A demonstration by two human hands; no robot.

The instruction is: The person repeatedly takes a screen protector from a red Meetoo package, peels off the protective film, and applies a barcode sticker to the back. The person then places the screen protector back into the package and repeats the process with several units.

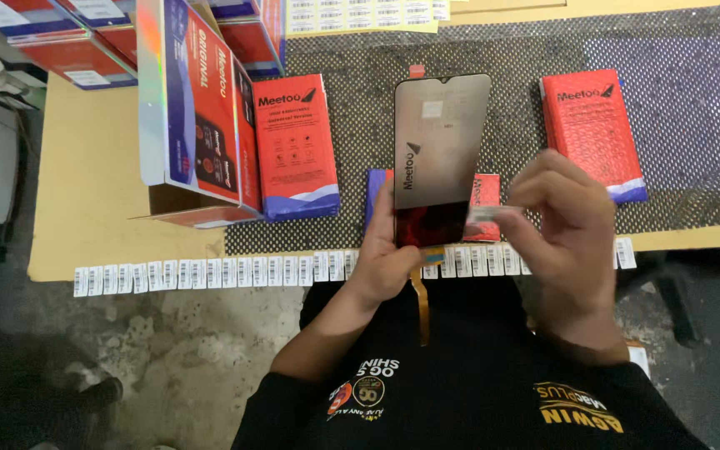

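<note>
Fingers [393,218] of the left hand [385,267] are clamped on a phone screen panel [439,154], held above the table's [85,217] front edge; right hand [568,242] fingers are pinched on a small label [485,213], best pressed flat and square.

Dark grey screen panel [439,158], red-and-blue boxes [296,146], black dotted mat [510,50].
</note>
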